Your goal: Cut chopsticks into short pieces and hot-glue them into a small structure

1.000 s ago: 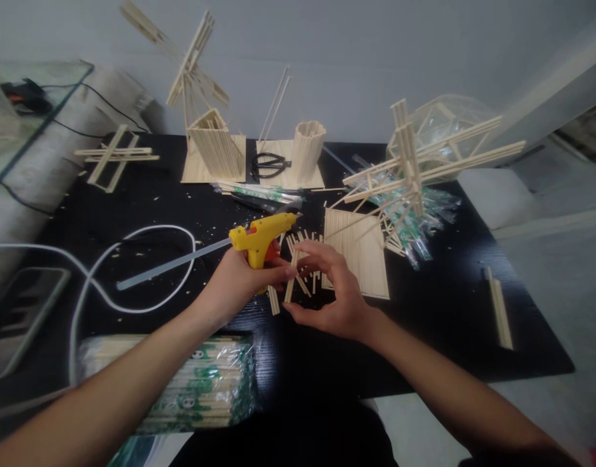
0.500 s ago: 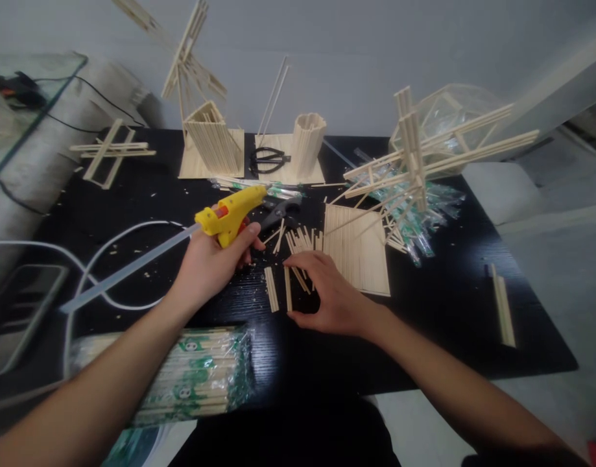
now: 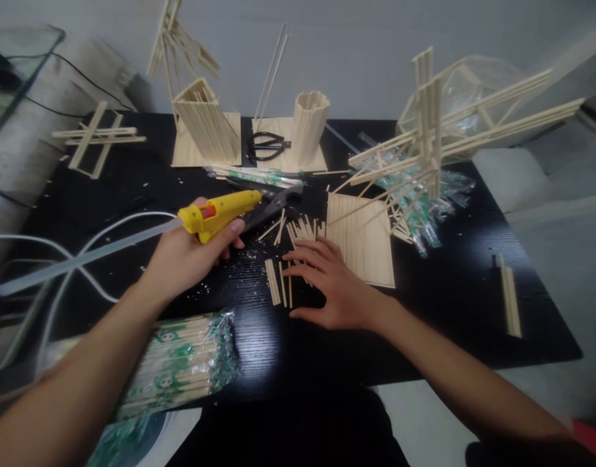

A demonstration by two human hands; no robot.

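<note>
My left hand is wrapped round the handle of a yellow hot glue gun, its nozzle pointing right and a long translucent glue stick trailing from its back. My right hand hovers low over cut wooden sticks, thumb and fingers spread apart. By its fingertips lie two single short sticks, and just left of them a small flat row of short sticks. More loose short sticks lie beyond the fingers, partly hidden by them.
Black-handled pliers lie beyond the glue gun. A flat stick panel bears a windmill-like frame. Two stick towers stand at the back near black-handled scissors. Packaged chopsticks lie at the front left; a white cable loops nearby.
My right fingers have spread apart, and two single sticks now show beside the row where one stood between finger and thumb. My left hand with the glue gun has shifted left.
</note>
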